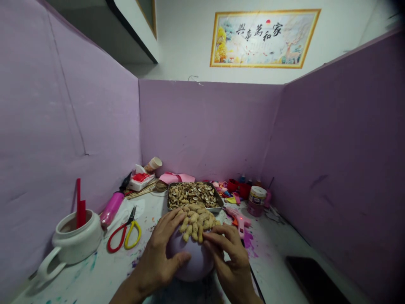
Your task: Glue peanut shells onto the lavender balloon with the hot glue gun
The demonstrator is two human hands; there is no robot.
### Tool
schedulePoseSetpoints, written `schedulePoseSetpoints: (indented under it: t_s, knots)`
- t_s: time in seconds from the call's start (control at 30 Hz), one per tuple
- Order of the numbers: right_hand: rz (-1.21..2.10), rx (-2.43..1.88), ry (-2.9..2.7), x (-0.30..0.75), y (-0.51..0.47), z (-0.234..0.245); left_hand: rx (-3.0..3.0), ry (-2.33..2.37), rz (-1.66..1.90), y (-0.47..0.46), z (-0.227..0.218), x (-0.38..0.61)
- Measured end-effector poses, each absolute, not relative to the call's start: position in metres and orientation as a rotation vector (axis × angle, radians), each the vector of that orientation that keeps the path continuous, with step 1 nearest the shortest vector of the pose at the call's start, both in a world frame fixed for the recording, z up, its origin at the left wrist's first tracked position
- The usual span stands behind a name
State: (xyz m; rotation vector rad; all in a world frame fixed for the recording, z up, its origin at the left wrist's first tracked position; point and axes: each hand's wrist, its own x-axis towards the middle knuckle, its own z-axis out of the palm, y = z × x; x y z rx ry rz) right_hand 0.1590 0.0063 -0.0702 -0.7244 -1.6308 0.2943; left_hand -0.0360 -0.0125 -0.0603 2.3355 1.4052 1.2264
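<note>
A pale purple balloon (pixel 193 261) rests on the table in front of me, its top covered with several peanut shells (pixel 196 220) stuck on in rows. My left hand (pixel 161 251) cups the balloon's left side, fingers reaching up to the shells. My right hand (pixel 229 257) wraps the right side, fingertips pressing a shell at the lower edge of the patch. Behind the balloon stands a metal tray (pixel 218 206) filled with loose peanut shells.
A pink glue gun (pixel 238 219) lies right of the balloon. Red-and-yellow scissors (pixel 125 234), a pink bottle (pixel 111 207) and a white pot (pixel 74 242) holding red sticks sit at left. A small jar (pixel 256 200) and paint bottles stand at back right. Purple partitions enclose the table.
</note>
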Motion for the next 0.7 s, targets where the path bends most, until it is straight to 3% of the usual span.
schedulePoseSetpoints:
  t_s: [0.33, 0.5, 0.7]
  knots:
    - [0.434, -0.888, -1.516, 0.164, 0.007, -0.071, 2.282, 1.442, 1.275, -0.01, -0.063, -0.041]
    - [1.06, -1.12, -1.182, 0.169, 0.018, -0.079, 2.201, 1.478, 1.366, -0.011, -0.067, -0.047]
    - [1.512, -0.863, -1.09, 0.14, 0.012, -0.062, 2.117, 1.549, 1.568, -0.015, -0.061, -0.064]
